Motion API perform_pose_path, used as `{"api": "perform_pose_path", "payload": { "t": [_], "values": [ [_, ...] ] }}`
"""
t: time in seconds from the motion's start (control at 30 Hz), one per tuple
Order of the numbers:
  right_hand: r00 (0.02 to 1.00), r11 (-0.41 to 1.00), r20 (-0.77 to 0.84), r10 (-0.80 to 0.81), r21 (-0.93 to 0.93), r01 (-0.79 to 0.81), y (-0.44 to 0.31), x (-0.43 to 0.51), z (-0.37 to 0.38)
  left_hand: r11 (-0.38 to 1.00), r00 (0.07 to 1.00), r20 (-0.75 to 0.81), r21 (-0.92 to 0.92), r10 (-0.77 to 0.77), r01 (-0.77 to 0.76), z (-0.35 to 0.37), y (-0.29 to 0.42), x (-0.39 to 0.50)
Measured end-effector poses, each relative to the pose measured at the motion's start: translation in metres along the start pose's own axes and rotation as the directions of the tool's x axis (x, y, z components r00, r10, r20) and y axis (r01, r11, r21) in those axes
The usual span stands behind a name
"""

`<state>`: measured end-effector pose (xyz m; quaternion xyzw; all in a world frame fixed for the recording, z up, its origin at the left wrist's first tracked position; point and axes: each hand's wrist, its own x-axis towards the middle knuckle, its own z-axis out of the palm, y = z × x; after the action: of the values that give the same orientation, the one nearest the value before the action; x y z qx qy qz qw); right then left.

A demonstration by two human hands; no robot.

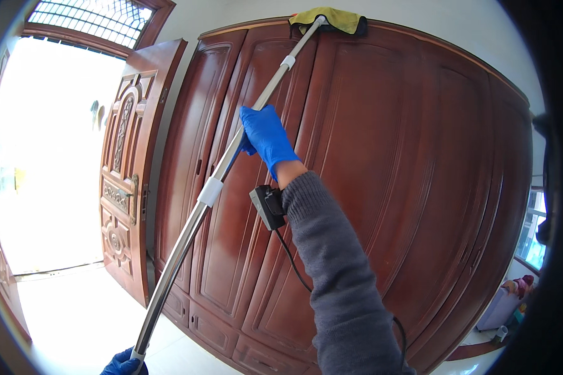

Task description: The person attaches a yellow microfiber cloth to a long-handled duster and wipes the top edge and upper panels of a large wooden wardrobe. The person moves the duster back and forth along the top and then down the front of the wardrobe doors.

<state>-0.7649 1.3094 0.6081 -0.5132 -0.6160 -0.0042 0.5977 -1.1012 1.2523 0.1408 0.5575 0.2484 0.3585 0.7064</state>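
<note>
A long telescopic metal pole [273, 85] slants up across the view, with white joint collars along it. My right hand [266, 136], in a blue glove, grips it about mid-length. At the lower left, my left hand [124, 363], also blue-gloved and partly cut off by the picture's edge, holds the pole's bottom end. At the pole's far end, a yellow cloth [342, 19] with a dark border drapes over the top front edge of a reddish-brown wooden wardrobe [361, 126]. The cloth hides the pole's head.
A carved wooden door [136, 140] stands open at the left beside a bright doorway [56, 164]. Strapped at my right wrist is a black device [268, 207] with a cable. A pale cabinet [497, 309] and a window [534, 229] appear at the far right.
</note>
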Motion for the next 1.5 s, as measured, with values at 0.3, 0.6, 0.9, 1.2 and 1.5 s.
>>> {"api": "perform_pose_path", "payload": {
  "t": [0.3,0.6,0.9,1.2,1.5],
  "values": [
    [0.999,0.999,0.014,0.034,-0.041,-0.033,0.038,0.070,0.119,0.999,1.000,-0.015,-0.046,-0.013,0.012,-0.106,0.008,0.067],
    [0.999,0.999,0.014,0.046,0.004,-0.046,0.047,0.133,0.226,0.997,0.993,-0.102,0.027,-0.065,0.068,-0.213,0.064,0.115],
    [0.999,0.995,0.023,-0.024,0.099,0.021,0.036,0.158,0.264,0.969,0.967,-0.202,0.222,0.155,-0.109,-0.258,0.119,0.108],
    [0.996,0.987,0.049,-0.069,0.147,0.061,-0.019,0.151,0.260,0.951,0.940,-0.254,0.265,0.227,-0.158,-0.251,0.182,0.039],
    [0.995,0.987,0.014,-0.096,0.127,0.094,-0.035,0.145,0.241,0.967,0.957,-0.234,0.224,0.171,-0.118,-0.227,0.207,0.007]
  ]
}}
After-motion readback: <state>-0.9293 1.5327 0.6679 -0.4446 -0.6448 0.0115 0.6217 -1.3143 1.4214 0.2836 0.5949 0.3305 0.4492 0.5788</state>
